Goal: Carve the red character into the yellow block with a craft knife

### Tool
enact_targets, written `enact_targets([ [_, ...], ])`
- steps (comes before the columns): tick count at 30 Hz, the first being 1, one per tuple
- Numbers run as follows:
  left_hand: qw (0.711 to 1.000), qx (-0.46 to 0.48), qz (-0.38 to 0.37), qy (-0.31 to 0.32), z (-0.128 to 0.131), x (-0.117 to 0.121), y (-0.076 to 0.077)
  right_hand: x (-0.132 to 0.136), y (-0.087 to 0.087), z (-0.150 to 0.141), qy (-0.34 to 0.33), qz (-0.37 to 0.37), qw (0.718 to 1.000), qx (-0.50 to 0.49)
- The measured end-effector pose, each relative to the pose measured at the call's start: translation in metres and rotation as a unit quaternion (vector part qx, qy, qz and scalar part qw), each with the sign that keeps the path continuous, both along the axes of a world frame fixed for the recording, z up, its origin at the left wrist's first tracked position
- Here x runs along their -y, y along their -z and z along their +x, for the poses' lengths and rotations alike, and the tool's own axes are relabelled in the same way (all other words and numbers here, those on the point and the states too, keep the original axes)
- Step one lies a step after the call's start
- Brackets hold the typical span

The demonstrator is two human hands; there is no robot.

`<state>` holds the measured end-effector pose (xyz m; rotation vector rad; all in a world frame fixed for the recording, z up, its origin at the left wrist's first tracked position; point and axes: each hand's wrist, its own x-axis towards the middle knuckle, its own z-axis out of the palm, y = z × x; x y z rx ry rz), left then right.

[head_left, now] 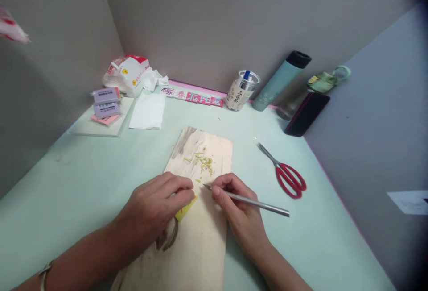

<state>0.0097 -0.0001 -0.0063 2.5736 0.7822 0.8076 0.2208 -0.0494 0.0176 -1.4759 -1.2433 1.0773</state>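
Observation:
A pale wooden board [200, 237] lies on the light green desk [83, 179]. My left hand [157, 206] presses a small yellow block [185, 209] onto the board, fingers curled over it. My right hand [234, 206] pinches a thin silver craft knife [250, 201] like a pen, its blade tip just right of the block. Yellow-green shavings [204, 162] lie scattered on the board beyond my hands.
Red-handled scissors [286, 175] lie right of the board. At the back stand a jar with a pen [241, 90], a teal flask [279, 81], a green bottle [321, 83] and a dark phone [306, 113]. White tissue [147, 111], stacked small boxes [106, 103] and a bag [129, 73] sit back left.

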Motion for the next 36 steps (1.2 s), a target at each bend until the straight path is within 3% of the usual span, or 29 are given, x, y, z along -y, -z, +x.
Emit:
enact_targets([
  [18, 1.0, 0.012, 0.001, 0.024, 0.007, 0.0, 0.006, -0.001, -0.001, 0.001, 0.0, 0.0, 1.0, 0.001],
  [25, 0.989, -0.004, -0.143, 0.02, -0.015, -0.003, -0.003, 0.001, -0.001, 0.0, 0.0, 0.002, 1.0, -0.012],
  [36, 0.98, -0.002, -0.198, -0.02, -0.011, -0.002, -0.006, 0.006, -0.002, -0.009, -0.087, -0.001, 0.996, -0.012],
])
